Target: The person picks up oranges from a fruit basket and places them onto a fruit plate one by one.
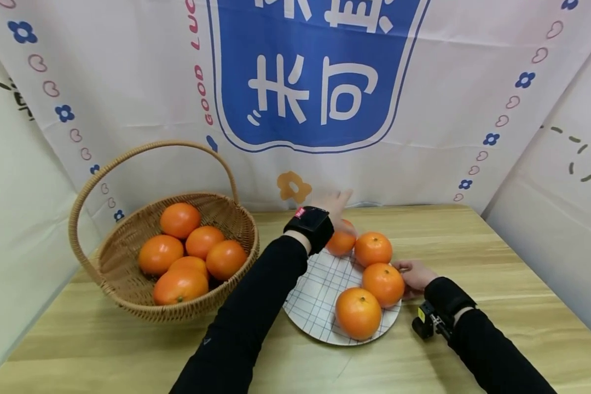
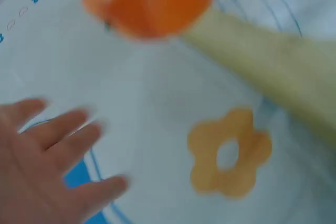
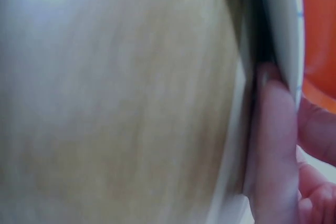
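Note:
A round white plate with a grid pattern bears several oranges along its right side, one of them a front orange. At the plate's far edge, my left hand hovers with fingers spread, partly covering the far orange. The left wrist view shows that hand apart from the orange, holding nothing. My right hand grips the plate's right rim. In the right wrist view its fingers lie under the plate rim, with the thumb on the upper side.
To the left stands a wicker basket with a tall arched handle and several oranges inside. Behind the wooden table hangs a white printed cloth with a blue emblem, close to the table's far edge.

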Available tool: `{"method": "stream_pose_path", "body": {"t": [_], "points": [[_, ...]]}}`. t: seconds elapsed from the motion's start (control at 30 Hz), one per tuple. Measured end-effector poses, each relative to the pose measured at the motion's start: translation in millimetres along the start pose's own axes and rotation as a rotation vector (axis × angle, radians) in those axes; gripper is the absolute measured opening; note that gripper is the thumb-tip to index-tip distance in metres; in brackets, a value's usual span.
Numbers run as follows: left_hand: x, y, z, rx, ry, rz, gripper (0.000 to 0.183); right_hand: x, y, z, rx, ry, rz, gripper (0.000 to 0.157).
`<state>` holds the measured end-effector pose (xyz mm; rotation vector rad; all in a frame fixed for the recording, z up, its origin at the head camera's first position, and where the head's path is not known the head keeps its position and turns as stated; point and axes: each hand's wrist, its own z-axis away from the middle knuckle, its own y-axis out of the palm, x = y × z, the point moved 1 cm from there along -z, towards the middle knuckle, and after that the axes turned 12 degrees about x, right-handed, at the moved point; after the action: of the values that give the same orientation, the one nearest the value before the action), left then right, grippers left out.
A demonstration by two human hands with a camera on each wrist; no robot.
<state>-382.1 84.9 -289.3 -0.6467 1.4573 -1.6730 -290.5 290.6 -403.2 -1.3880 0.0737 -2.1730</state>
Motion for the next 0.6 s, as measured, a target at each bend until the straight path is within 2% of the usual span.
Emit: {"method": "stream_pose_path", "body": {"t": [0.07, 0.13, 0.23, 0.47, 0.6], "points": [[-0.4, -5.4, 1.5, -0.038, -0.004, -0.038, 0.087, -1.5, -3.8, 2.4, 0.004, -0.006, -0.004, 0.038], [-1.6, -16.8, 4.6, -0.102, -0.019, -0.113, 0.083, -3.5, -6.7, 5.2, 0.009, -0.008, -0.002, 0.04], [-0.8, -29.0, 11.3, -0.14, -0.039, -0.13, 0.08, -7.3, -10.2, 9.9, 0.015, -0.004, 0.008, 0.041], [3.2, -57.1, 39.1, -0.128, -0.047, -0.122, 0.077, -18.7, -24.7, 21.8, 0.035, -0.011, 0.009, 0.041], [17.8, -59.3, 59.2, -0.095, -0.013, -0.103, 0.075, -26.0, -37.1, 26.8, 0.041, -0.001, 0.01, 0.042]]}}
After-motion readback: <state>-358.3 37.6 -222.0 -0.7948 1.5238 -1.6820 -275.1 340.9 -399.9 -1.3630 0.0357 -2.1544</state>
